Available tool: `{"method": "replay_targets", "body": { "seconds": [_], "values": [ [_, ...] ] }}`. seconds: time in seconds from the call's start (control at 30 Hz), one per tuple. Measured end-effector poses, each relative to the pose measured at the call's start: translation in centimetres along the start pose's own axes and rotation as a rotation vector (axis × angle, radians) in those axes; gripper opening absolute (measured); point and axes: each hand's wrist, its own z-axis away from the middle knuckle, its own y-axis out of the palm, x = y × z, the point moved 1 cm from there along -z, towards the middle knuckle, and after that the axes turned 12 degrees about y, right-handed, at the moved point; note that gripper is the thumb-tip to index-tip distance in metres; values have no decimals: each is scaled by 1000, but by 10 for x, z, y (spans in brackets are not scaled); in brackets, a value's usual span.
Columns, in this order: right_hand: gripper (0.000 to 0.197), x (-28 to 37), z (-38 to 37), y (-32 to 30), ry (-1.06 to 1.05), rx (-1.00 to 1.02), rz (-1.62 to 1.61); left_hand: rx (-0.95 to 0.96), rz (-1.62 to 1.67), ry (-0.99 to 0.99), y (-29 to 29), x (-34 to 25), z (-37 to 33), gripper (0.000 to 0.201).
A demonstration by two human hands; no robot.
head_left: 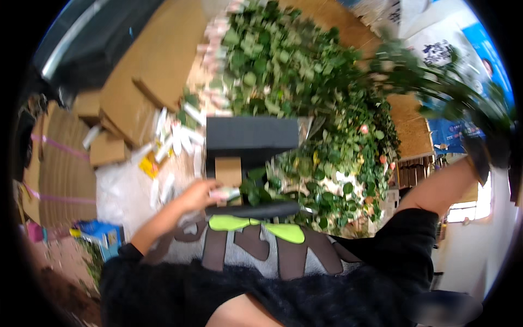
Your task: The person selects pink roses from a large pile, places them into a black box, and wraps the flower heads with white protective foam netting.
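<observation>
My left hand is closed on the pale pink-and-white wrapped end of a leafy bunch. Its green leaves spread to the right, over a black box with a brown cardboard piece in it. Far out to the right, my right hand is raised and looks dark, perhaps gloved, and blurred. Leafy stems reach up and leftward from it, smeared by motion. The hand seems closed on them, though its fingers are hard to make out.
A big heap of leafy roses with a few pink blooms covers the table's middle and right. White paper tubes lie scattered left of the box. Flattened cardboard is stacked at far left, near a blue box.
</observation>
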Motion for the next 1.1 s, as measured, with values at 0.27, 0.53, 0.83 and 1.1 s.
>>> {"method": "replay_targets", "body": {
  "seconds": [0.27,0.53,0.83,1.1],
  "values": [
    [34,54,84,0,268,325,260,-351,782,-217,-10,-13,-5,14],
    [40,60,237,40,1197,724,-259,-256,797,81,-53,-101,-27,10],
    [77,85,238,39,729,1199,467,-145,1028,335,-65,-177,-23,30],
    [66,80,242,29,799,1134,322,-168,992,475,-62,-181,-31,28]
  ]
}}
